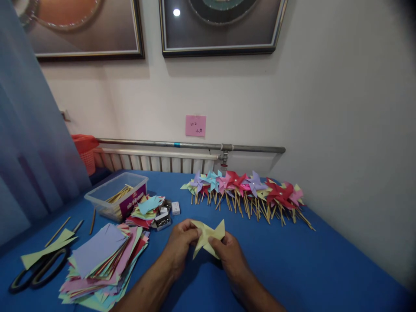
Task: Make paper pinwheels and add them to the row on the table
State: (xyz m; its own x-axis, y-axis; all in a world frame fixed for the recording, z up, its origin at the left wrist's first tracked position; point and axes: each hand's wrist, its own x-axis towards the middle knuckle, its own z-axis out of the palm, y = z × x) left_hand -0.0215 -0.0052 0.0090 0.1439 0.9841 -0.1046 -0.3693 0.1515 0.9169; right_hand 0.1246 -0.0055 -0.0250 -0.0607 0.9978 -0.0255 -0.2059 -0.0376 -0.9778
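Observation:
A pale yellow paper pinwheel (204, 236), its corners folded in toward the middle, is held between both hands above the blue table. My left hand (181, 242) pinches its left side, thumb on top. On the right side, my right hand (229, 251) is closed on the paper, with the thumb pressed near the centre. Whether a pin goes through the centre cannot be seen. Left of my hands lies a stack of coloured paper sheets (99, 251). Beyond my left hand stands a small box of metal pins (162, 220), beside a small white box (176, 208).
Finished pinwheels on sticks (238, 184) lie in a row at the back right. A clear plastic box (113, 195) holds thin sticks at the back left. Black-handled scissors (48, 268) lie at the left under yellow paper scraps (48, 251). A pipe (195, 146) runs along the wall.

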